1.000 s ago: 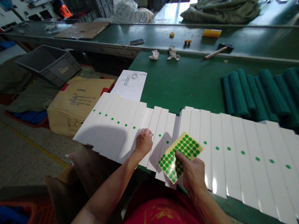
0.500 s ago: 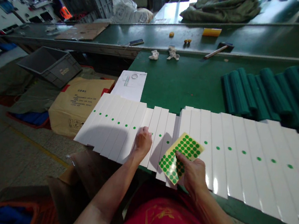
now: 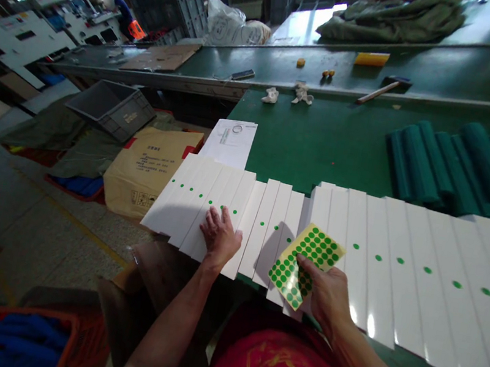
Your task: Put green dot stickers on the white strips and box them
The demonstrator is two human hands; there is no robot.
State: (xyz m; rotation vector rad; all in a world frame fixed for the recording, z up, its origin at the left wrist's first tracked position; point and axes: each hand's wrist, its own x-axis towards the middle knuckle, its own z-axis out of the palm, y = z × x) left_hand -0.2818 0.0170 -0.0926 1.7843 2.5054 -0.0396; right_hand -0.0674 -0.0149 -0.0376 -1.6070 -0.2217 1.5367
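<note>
Pressing down with spread, unclenched fingers, the left hand (image 3: 220, 235) steadies the overlapped white panels (image 3: 398, 276) on the green workbench (image 3: 324, 152), right at a row of green dots (image 3: 222, 208). The right hand (image 3: 319, 294) grasps a yellow-backed sheet of green dot stickers (image 3: 301, 265) between thumb and fingers, over the panels. Flat, even pressure seems best for keeping the panels aligned.

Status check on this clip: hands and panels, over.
Left hand spread on white panels, near a row of green dots. Right hand gripping green-dot sticker sheet. Sheet held over the panels.
</note>
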